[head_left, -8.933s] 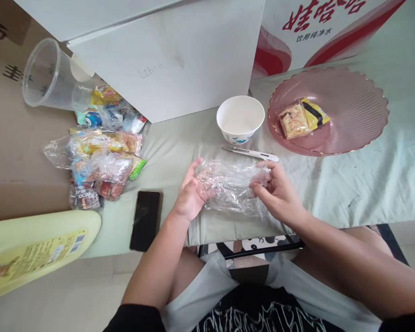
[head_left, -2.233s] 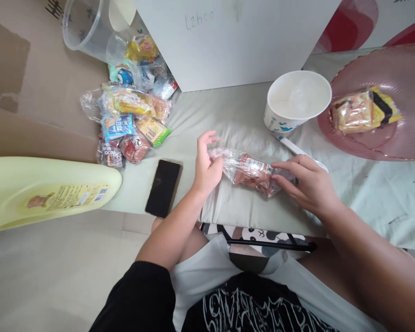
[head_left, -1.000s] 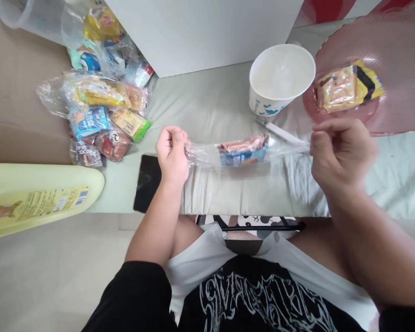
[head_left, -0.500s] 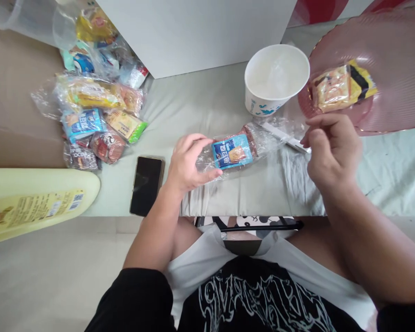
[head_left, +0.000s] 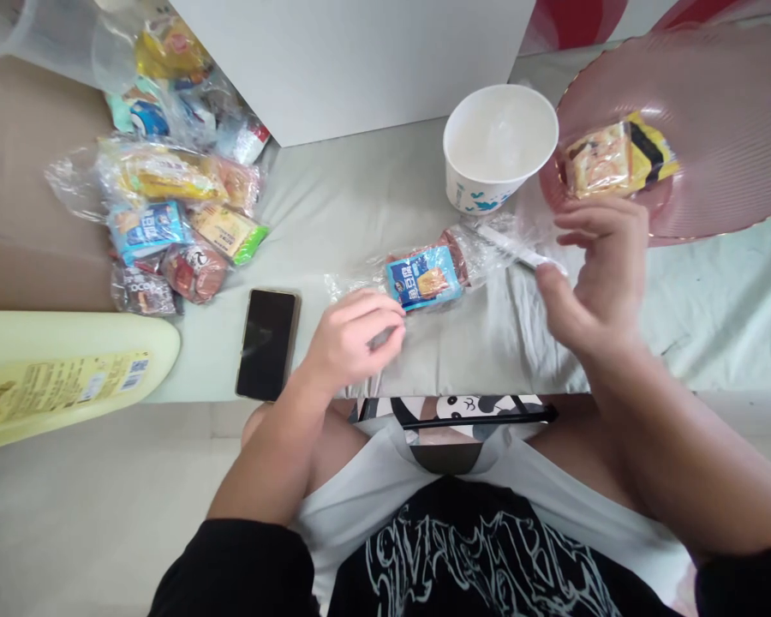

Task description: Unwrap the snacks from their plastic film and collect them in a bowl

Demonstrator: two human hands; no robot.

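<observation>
Bagged blue snack packet (head_left: pixel 424 278), taut between both hands a second ago, now lies on the desk (head_left: pixel 334 201); its right end meets the white knife (head_left: pixel 520 248); stretching looks finished; right hand (head_left: pixel 597 278): fingers spread, released; left hand (head_left: pixel 360 336): fingers curled beside packet, can't tell if gripping film.

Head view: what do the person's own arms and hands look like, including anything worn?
The left hand and right hand are bare and ungloved. The left sleeve and right sleeve are plain black; the black shirt has pale, jagged line lettering.
</observation>
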